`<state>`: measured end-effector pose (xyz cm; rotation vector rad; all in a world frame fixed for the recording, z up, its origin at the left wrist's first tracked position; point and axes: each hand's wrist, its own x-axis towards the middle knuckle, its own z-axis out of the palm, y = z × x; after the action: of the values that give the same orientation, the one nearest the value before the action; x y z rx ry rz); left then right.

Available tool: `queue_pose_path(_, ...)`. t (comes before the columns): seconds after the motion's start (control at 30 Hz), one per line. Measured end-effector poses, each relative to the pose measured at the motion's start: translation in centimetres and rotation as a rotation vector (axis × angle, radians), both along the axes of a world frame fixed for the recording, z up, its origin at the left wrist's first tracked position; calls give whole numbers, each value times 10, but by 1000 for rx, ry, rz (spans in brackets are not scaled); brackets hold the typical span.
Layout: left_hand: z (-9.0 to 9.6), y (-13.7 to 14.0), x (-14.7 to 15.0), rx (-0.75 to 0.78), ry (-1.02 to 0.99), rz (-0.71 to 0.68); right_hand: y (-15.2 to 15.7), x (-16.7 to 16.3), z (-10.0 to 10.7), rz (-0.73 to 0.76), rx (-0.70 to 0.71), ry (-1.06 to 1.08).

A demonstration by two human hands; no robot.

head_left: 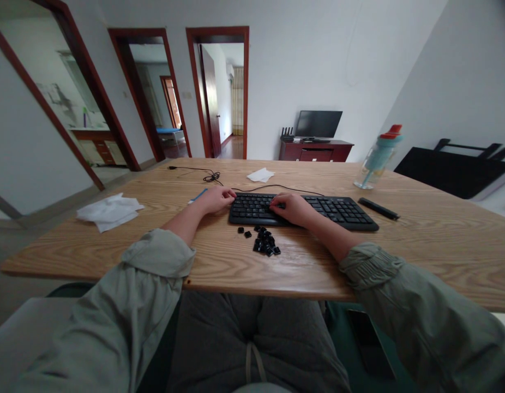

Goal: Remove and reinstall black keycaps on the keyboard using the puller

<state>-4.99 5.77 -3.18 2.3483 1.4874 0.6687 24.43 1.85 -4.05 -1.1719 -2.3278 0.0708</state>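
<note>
A black computer keyboard (pixel 336 210) lies on the wooden table in front of me. My left hand (pixel 218 200) is at its left end, fingers curled and closed against the edge. Over the middle keys, my right hand (pixel 292 209) points down with thumb and fingers pinched together; whatever is between the fingertips is too small to make out. Several loose black keycaps (pixel 265 241) are heaped on the table just below the keyboard, with a couple lying apart to the left. Partly hidden behind my left hand is a thin blue-and-white item (pixel 198 196).
White tissues (pixel 109 212) lie at the left, and another tissue (pixel 260 174) behind the keyboard. The keyboard's cable (pixel 211 176) is bundled at the back. A bottle with a red lid (pixel 378 158) stands at the right, near a slim black object (pixel 378 208). The table edge (pixel 252 289) is close to my lap.
</note>
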Motion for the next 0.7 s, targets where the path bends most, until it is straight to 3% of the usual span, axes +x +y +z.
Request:
queue_pose_path(0.17, -1, 1, -1, 3, -16, -20, -2, -1, 0, -5, 14, -52)
queue_pose_path(0.37, 0, 0, -1, -4, -10, -17, -5, 0, 3, -83, -65, -69)
queue_pose_path(0.7, 2, -2, -1, 5, -3, -37, -3, 1, 2, -73, -69, 29)
